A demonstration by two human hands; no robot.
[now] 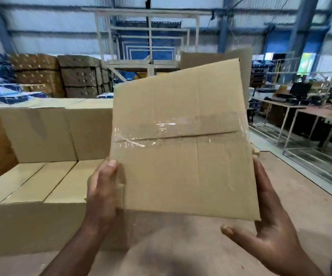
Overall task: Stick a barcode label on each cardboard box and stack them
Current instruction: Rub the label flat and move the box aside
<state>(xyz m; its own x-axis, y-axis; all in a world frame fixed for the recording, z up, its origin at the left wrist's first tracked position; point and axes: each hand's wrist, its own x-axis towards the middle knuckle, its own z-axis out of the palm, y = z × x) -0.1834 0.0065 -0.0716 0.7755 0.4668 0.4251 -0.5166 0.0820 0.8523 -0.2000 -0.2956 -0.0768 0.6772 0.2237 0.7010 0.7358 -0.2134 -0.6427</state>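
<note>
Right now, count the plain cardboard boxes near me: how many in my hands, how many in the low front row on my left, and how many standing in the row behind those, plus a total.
Held box, between left hand and right hand: 1
Front row boxes: 3
Back row boxes fully visible: 2
Total: 6
The wrapped stacks far behind are too blurred to count.

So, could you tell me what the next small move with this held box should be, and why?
Probably turn the box to check its other sides: the left hand and right hand hold it up, and the taped face towards the camera shows no barcode label.
</note>
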